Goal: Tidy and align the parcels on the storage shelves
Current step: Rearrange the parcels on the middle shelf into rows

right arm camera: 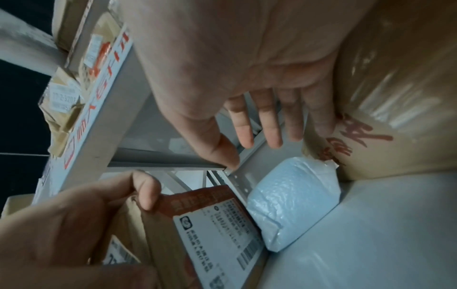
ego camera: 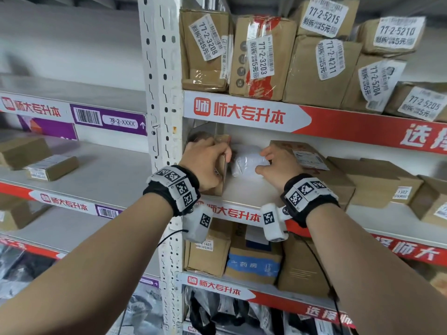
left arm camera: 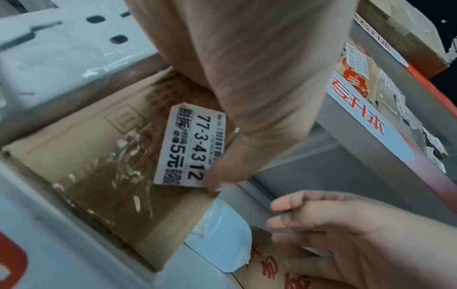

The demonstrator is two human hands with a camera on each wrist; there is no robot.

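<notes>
My left hand (ego camera: 206, 163) grips a brown cardboard box (ego camera: 221, 165) standing on edge at the far left of the middle shelf (ego camera: 251, 189), right beside the white perforated upright (ego camera: 164, 117). Fingers curl over the box's top edge, thumb on the near face. My right hand (ego camera: 280, 163) is released, fingers straight and spread, holding nothing. It hovers just beside a white bubble mailer (ego camera: 246, 163) that lies on the shelf betw. the two hands.

Head view hides most of the box behind my left hand. Left wrist view shows its taped face w/ a white sticker (left arm camera: 190, 148) reading 77-3-4312, my thumb (left arm camera: 222, 172) pressed at the sticker's edge, and the mailer (left arm camera: 220, 236) wedged against the box's corner. Right wrist view shows another face of that box, carrying a printed shipping label (right arm camera: 220, 238) w/ red print above it, left fingertips (right arm camera: 146, 195) hooked over the top. It also shows my right little finger touching a bigger taped carton w/ red characters (right arm camera: 395, 97); the mailer (right arm camera: 294, 207) touches that carton's lower corner. Head view puts that carton (ego camera: 312, 163) right of my right hand.

Shelf above: a row of brown parcels (ego camera: 261, 56) w/ stickers 77-2-3208, 3203, 4211, 5215, 5210, 5204, 5205, several tilted. Middle shelf, further right: flat cartons (ego camera: 379, 182), some askew. Shelf below: three boxes (ego camera: 254, 262) side by side. Left bay (ego camera: 96, 177): two small boxes (ego camera: 52, 166).
</notes>
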